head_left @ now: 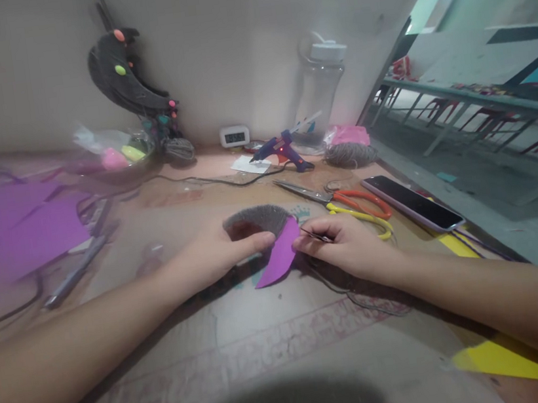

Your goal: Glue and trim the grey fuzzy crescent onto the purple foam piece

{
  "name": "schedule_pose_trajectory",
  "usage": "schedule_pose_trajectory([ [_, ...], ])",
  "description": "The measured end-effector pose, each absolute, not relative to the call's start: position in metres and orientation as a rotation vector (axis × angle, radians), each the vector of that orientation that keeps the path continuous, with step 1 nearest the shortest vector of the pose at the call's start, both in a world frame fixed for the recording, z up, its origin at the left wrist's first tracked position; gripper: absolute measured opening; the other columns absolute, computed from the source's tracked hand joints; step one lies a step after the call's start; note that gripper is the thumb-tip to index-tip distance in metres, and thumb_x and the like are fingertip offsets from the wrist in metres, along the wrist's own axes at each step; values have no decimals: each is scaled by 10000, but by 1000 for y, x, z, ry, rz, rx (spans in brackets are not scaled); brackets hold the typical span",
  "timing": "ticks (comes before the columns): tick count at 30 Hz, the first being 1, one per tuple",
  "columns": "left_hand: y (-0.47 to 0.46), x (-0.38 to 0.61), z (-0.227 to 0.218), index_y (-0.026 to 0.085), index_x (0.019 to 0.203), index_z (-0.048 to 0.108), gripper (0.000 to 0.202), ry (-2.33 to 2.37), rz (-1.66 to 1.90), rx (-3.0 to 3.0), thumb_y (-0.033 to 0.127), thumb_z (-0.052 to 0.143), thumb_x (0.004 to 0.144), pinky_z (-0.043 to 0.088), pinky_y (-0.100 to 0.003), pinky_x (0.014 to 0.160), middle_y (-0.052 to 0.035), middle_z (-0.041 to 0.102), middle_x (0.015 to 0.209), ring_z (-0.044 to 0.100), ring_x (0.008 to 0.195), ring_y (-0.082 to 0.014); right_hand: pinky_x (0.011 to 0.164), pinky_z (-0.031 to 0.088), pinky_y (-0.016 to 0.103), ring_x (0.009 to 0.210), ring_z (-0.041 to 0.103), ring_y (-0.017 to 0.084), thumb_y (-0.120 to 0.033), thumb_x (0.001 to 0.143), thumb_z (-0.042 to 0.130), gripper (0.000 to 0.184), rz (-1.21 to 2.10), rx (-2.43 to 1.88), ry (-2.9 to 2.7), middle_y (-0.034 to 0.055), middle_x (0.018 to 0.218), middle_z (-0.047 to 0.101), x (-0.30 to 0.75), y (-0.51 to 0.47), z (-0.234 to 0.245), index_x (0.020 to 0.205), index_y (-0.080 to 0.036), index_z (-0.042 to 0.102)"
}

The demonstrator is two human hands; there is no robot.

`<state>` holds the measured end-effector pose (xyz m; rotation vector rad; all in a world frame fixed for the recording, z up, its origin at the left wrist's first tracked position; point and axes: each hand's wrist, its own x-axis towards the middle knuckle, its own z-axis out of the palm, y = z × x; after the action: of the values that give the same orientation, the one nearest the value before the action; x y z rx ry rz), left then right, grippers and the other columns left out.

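Observation:
My left hand (228,250) is closed on a crescent of purple paper (283,252) whose upper arc is wrapped in grey yarn (255,215). The crescent's lower point is bare purple. At its right edge my right hand (341,241) pinches a dark strand of the yarn; its exact grip is partly hidden by the fingers. A loose length of yarn (362,306) trails on the table below that hand. Just beyond it lie scissors (348,203) with orange and yellow handles.
Behind stand a blue glue gun (285,150), a small digital clock (235,136) and a clear bottle (323,85). A phone (412,202) and a grey yarn ball (351,155) lie right. Purple sheets (18,221) and a pen (77,270) lie left. A dark crescent ornament (122,82) hangs behind.

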<state>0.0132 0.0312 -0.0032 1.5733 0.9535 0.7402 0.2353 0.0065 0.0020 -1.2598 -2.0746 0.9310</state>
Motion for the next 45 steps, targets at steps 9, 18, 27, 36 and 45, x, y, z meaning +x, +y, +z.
schedule_pose_trajectory([
  [9, 32, 10, -7, 208, 1012, 686, 327, 1026, 672, 1612, 468, 641, 819, 514, -290, 658, -42, 735, 960, 657, 845, -217, 522, 313, 214, 555, 416, 81, -364, 863, 567, 306, 923, -1277, -2077, -38, 589, 484, 233, 9, 3, 627, -169, 558],
  [18, 32, 10, -6, 202, 905, 695, 301, 1010, 723, 1616, 480, 600, 842, 512, -311, 758, -36, 740, 911, 663, 853, -208, 522, 294, 230, 563, 414, 88, -383, 861, 550, 321, 932, -1320, -2057, -30, 602, 486, 234, 8, 3, 622, -169, 542],
  [27, 32, 11, -9, 211, 884, 719, 340, 1156, 578, 1658, 517, 670, 745, 451, -245, 561, -15, 722, 811, 633, 709, -183, 523, 305, 223, 561, 421, 86, -375, 871, 555, 314, 913, -1296, -2071, -33, 593, 490, 235, 9, 1, 635, -168, 561],
  [36, 34, 10, -6, 184, 748, 661, 328, 969, 775, 1670, 482, 579, 859, 507, -263, 752, -30, 709, 812, 653, 799, -172, 510, 300, 220, 545, 389, 79, -374, 878, 541, 338, 932, -1279, -2077, -44, 581, 439, 235, 10, 2, 608, -175, 497],
  [45, 28, 9, -5, 207, 793, 605, 262, 1123, 713, 1609, 454, 563, 869, 382, -186, 414, 15, 619, 690, 530, 504, -98, 687, 456, 269, 791, 602, 163, -374, 921, 535, 275, 378, -1058, -2241, 59, 935, 668, 242, 10, -6, 1084, -158, 584],
])
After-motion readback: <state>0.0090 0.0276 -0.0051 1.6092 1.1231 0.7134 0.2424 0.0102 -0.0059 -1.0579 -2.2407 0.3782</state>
